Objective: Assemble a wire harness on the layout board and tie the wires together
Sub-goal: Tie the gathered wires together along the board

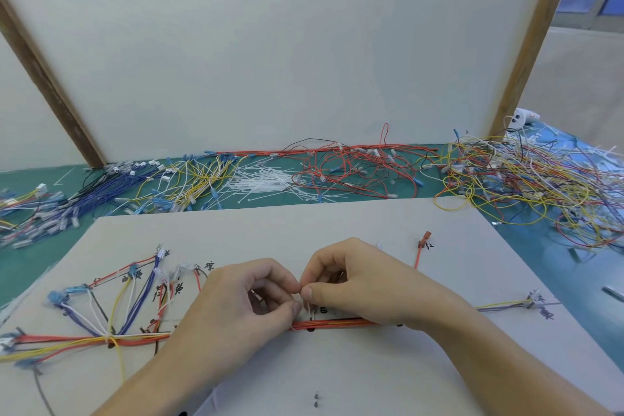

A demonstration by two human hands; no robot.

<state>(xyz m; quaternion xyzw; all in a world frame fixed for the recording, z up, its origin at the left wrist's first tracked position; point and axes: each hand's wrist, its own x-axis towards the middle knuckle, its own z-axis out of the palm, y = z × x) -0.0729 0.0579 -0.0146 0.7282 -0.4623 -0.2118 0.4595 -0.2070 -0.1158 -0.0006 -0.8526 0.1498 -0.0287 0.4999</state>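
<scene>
Table (30, 267) surface, green, runs behind and to both sides of the pale layout board (304, 223), whose far edge sits just short of loose wire piles (526, 179) and white cable ties (266, 179). Bare board lies open between that edge and the hands. Wire harness (135, 339) stretches left to right along the board's near part, branches fanning up at left. Left hand (236, 311) and right hand (364, 284) each pinch a thin white tie (308, 309) over the red bundle, fingertips meeting.

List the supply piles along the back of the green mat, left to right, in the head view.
Blue wires → yellow wires → white cable ties → red wires → mixed tangle of wires.
</scene>
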